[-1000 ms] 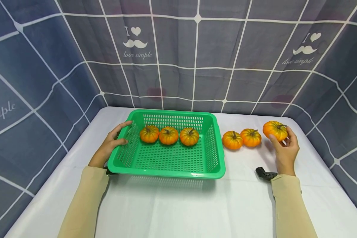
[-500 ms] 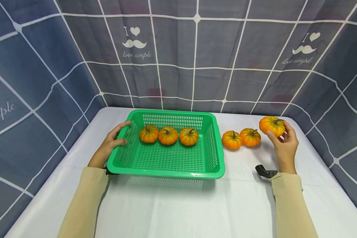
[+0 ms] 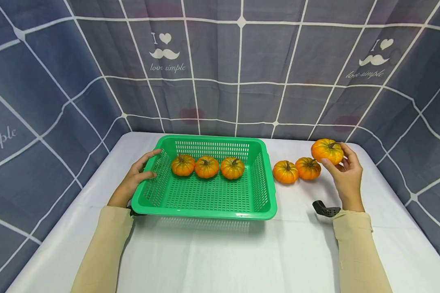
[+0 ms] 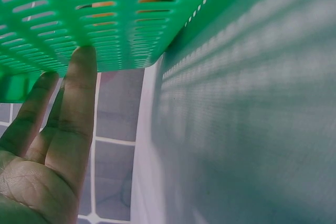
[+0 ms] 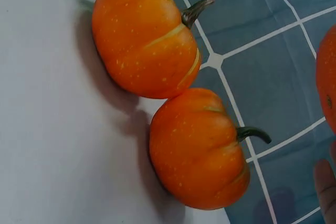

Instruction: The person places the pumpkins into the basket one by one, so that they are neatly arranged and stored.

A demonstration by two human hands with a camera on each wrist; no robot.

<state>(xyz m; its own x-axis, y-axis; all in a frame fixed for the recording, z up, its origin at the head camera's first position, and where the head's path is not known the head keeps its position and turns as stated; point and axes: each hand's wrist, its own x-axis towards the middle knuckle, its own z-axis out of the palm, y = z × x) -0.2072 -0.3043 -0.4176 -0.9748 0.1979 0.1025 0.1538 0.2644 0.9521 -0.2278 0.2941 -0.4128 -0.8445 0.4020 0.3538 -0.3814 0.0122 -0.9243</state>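
Observation:
My left hand (image 3: 133,177) holds the left side of a green plastic basket (image 3: 209,215), thumb and forefinger over its rim. In the left wrist view, other fingers (image 4: 73,114) touch the slotted outer wall. Three small orange pumpkins sit in a row inside, among them a middle pumpkin (image 3: 207,167). Between thumb and fingers, my right hand (image 3: 346,175) grips another pumpkin (image 3: 327,151) above the table. Two more pumpkins stand side by side right of the basket: a nearer pumpkin (image 3: 285,172) and a farther pumpkin (image 3: 308,168), both large in the right wrist view.
A white cloth covers the table (image 3: 220,260). Behind and at both sides hangs a dark checked curtain (image 3: 264,53) with white lines. A black wrist-worn device (image 3: 325,209) juts out beside the right sleeve (image 3: 355,244).
My right hand has lifted its pumpkin a little and carried it leftward, over toward the two pumpkins on the table. The left hand and basket stay in place.

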